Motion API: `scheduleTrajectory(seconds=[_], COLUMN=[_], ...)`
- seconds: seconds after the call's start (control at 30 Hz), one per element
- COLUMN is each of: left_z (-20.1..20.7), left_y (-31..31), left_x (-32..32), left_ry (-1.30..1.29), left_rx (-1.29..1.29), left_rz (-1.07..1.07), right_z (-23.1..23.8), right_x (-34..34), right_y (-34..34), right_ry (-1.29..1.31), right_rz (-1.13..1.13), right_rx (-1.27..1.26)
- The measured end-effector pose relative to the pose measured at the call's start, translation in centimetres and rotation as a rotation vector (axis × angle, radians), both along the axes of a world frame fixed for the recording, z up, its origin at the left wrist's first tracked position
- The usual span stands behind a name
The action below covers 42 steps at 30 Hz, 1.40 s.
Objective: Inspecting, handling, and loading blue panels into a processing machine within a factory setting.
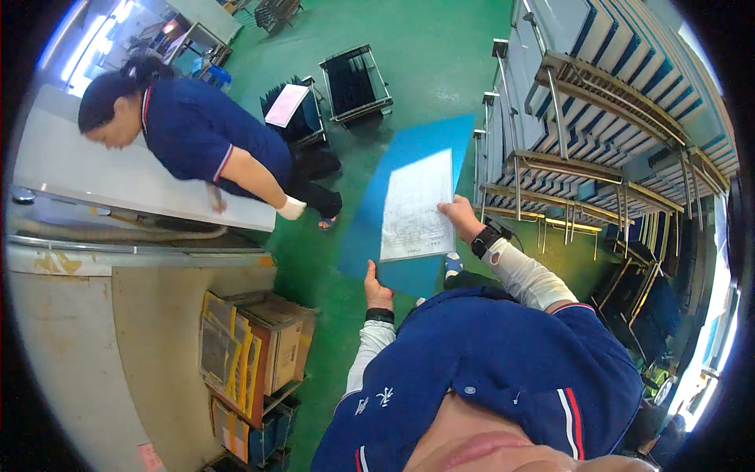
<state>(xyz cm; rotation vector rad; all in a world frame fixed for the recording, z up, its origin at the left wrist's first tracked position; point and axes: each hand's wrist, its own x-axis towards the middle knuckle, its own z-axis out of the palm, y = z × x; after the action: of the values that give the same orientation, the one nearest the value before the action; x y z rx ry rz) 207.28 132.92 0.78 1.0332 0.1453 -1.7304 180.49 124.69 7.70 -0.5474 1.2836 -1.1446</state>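
Note:
In front of me I hold a large, translucent blue sheet (363, 224) at a slant over the green floor. On it lies a white printed page (417, 208), which looks to be in a clear sleeve. My left hand (379, 293) grips the lower edge of the blue sheet, thumb up on its face. My right hand (462, 219) is closed on the right edge, its thumb pressing the side of the page. Its other fingers are hidden behind the sheet.
At left a co-worker (212, 130) in dark blue leans over a white-topped workbench (79, 161). Tall metal racks (598, 86) of upright panels line the right. Two small racks (355, 82) stand on the floor ahead. Below the bench sits a cardboard box (287, 350) beside yellow-edged frames (224, 338).

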Motion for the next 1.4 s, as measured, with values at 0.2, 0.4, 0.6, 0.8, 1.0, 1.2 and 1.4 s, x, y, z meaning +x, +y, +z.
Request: scheduleTrajectory(seconds=[0.2,0.4,0.6,0.8,1.0,1.2,1.4], left_z=[1.2,2.5,0.1,-0.7,1.7,4.3,4.9], left_y=[-4.8,-9.7,-17.2,-28.3,-39.2,-47.6,-54.4], left_x=[-0.4,-0.6,0.7,0.3,4.4,7.0,5.3], left_ry=[-0.151,-0.170,-0.051,-0.107,-0.051,0.146,0.054], left_rx=[-0.013,0.011,0.000,-0.039,-0.065,-0.157,-0.170], left_rz=[0.019,0.006,-0.017,-0.064,-0.167,-0.219,-0.198], right_z=[-3.5,-1.9,-3.3,-2.7,-2.5,-2.7,-6.1], right_x=[0.3,2.1,1.4,1.3,3.7,5.8,3.9], right_y=[-3.8,-10.6,-15.0,-22.6,-30.6,-37.5,-43.6], right_ry=[-0.078,0.201,0.148,0.001,-0.080,-0.170,-0.254], right_rz=[-0.067,-0.040,-0.066,-0.271,-0.267,-0.239,-0.183], right_rx=[0.103,-0.032,-0.042,-0.051,-0.003,0.093,0.193])
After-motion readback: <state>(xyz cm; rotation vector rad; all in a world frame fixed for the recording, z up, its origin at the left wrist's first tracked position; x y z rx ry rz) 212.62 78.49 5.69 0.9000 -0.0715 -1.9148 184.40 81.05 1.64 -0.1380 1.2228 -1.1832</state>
